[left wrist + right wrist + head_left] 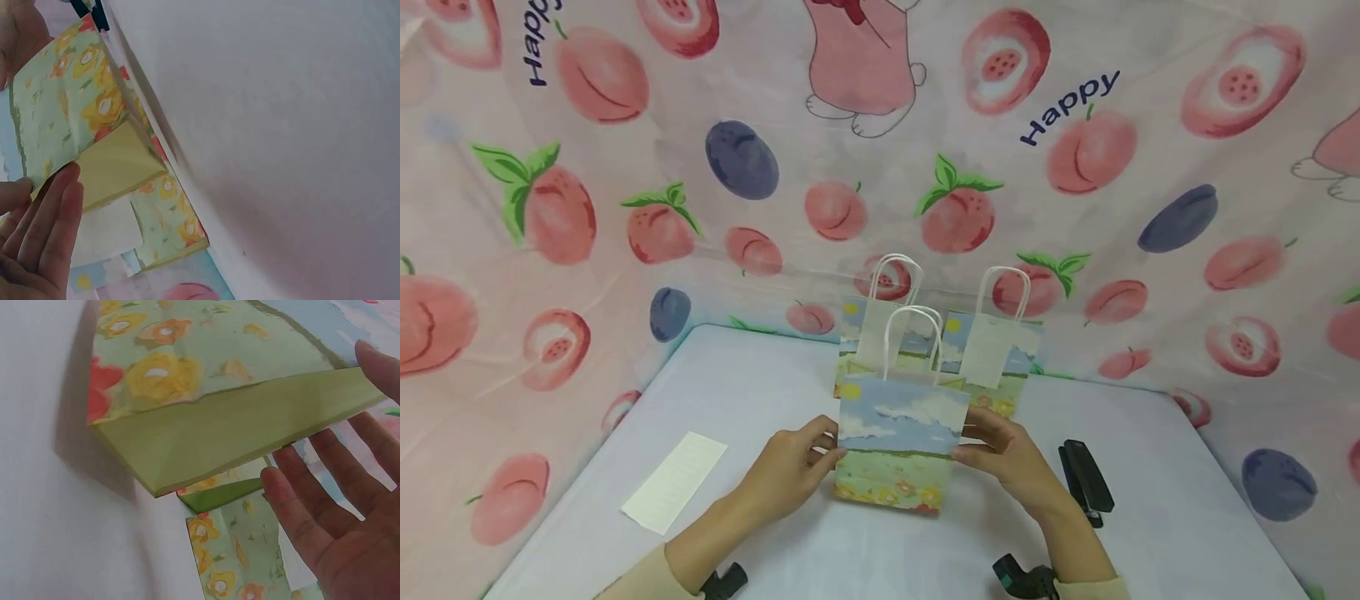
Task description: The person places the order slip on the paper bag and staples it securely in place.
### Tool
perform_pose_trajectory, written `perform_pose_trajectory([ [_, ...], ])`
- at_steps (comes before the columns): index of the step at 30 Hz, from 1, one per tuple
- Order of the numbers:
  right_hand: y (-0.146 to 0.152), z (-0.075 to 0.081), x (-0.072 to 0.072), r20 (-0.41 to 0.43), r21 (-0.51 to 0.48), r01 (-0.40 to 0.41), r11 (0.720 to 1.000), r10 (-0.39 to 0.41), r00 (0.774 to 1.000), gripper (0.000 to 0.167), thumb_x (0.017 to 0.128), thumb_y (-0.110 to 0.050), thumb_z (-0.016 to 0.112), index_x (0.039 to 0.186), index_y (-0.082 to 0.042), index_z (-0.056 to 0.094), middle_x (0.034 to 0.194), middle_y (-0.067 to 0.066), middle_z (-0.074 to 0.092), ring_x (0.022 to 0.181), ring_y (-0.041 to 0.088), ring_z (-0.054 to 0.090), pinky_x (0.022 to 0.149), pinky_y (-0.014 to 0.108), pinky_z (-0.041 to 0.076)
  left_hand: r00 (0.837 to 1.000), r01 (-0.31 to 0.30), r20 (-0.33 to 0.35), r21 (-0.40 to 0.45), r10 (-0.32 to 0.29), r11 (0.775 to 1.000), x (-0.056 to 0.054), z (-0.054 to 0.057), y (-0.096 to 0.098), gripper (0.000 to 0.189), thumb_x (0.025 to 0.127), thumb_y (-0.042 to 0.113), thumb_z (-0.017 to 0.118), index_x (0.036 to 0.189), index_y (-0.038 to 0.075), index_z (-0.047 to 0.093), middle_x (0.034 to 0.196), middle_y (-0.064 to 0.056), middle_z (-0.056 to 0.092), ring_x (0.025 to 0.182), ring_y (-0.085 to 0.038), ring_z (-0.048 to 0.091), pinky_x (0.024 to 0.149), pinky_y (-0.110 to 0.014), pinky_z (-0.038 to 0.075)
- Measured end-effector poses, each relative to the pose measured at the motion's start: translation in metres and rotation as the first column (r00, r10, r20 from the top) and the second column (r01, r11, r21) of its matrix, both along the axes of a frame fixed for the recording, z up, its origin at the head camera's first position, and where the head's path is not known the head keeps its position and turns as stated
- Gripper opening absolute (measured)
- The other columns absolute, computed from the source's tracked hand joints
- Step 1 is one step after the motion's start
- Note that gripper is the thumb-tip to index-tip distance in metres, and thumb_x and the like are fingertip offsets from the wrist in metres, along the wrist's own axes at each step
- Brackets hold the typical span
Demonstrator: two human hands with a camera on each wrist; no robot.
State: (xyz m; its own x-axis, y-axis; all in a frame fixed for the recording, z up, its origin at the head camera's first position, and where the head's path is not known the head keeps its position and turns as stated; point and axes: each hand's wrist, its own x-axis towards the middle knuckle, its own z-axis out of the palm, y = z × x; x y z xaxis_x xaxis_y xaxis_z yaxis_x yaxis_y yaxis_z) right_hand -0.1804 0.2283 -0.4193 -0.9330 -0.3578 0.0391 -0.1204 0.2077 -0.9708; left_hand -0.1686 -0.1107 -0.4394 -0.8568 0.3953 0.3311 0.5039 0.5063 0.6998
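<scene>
Both hands hold a small paper gift bag [902, 433] by its two sides. Clouds, a green field and flowers are painted on it, and white handles [913, 310] rise from its top. My left hand [786, 467] pinches the left edge, thumb in front and fingers behind; the left wrist view shows the yellow-green side panel [115, 164] beside those fingers. My right hand [1011, 462] grips the right edge, with its thumb [378, 369] toward the front and fingers along the back edge of the side panel [231, 434].
Two similar bags, a left one [848, 333] and a right one [1028, 343], stand behind, each with a white paper piece on its front. A pale paper sheet [674, 482] lies at left. To the right is a black stapler [1086, 479]. A fruit-print cloth [865, 158] hangs behind the table.
</scene>
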Motion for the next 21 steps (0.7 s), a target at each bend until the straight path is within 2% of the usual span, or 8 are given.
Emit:
perform_pose_trajectory([
  [4, 0.007, -0.001, 0.001, 0.044, 0.035, -0.008, 0.999, 0.006, 0.999, 0.056, 0.096, -0.013, 0.074, 0.146, -0.002, 0.052, 0.132, 0.006, 0.059, 0.124, 0.026, 0.061, 0.095, 0.031, 0.058, 0.997, 0.057, 0.054, 0.000, -0.057, 0.998, -0.001, -0.003, 0.003, 0.009, 0.101, 0.013, 0.068, 0.106, 0.012, 0.061, 0.105, -0.014, 0.079, 0.086, -0.021, 0.080, 0.074, -0.020, 0.060],
  [8, 0.015, 0.001, 0.001, 0.065, 0.049, -0.044, 0.998, 0.041, 0.997, 0.053, 0.096, -0.014, 0.075, 0.143, 0.000, 0.052, 0.133, 0.012, 0.058, 0.121, 0.034, 0.062, 0.094, 0.034, 0.059, 0.992, 0.099, 0.075, -0.008, -0.098, 0.995, -0.003, -0.004, 0.005, 0.009, 0.101, 0.015, 0.069, 0.106, 0.012, 0.062, 0.104, -0.012, 0.080, 0.088, -0.018, 0.079, 0.076, -0.018, 0.059],
  [13, 0.024, 0.005, 0.001, 0.060, 0.085, -0.072, 0.994, 0.067, 0.996, 0.057, 0.094, -0.014, 0.076, 0.144, 0.000, 0.053, 0.137, 0.022, 0.055, 0.119, 0.035, 0.063, 0.093, 0.032, 0.059, 0.990, 0.119, 0.085, -0.051, -0.114, 0.992, -0.008, -0.001, 0.005, 0.014, 0.100, 0.025, 0.071, 0.110, 0.018, 0.064, 0.102, 0.004, 0.078, 0.092, -0.010, 0.076, 0.079, -0.021, 0.060],
  [17, 0.027, 0.007, -0.001, 0.035, 0.115, -0.084, 0.990, 0.081, 0.996, 0.061, 0.093, -0.014, 0.078, 0.147, -0.002, 0.052, 0.141, 0.026, 0.052, 0.121, 0.038, 0.062, 0.095, 0.028, 0.057, 0.991, 0.092, 0.103, -0.054, -0.086, 0.994, -0.014, 0.007, 0.003, 0.030, 0.095, 0.037, 0.077, 0.116, 0.023, 0.062, 0.101, 0.012, 0.070, 0.097, -0.007, 0.072, 0.083, -0.028, 0.061],
  [21, 0.029, 0.007, -0.001, -0.002, 0.128, -0.095, 0.987, 0.096, 0.995, 0.066, 0.092, -0.013, 0.078, 0.151, -0.003, 0.048, 0.144, 0.025, 0.050, 0.122, 0.040, 0.060, 0.097, 0.030, 0.056, 0.987, 0.096, 0.133, -0.009, -0.094, 0.995, -0.024, 0.016, 0.004, 0.064, 0.086, 0.044, 0.084, 0.137, 0.022, 0.052, 0.120, 0.009, 0.065, 0.116, -0.012, 0.064, 0.094, -0.037, 0.058],
])
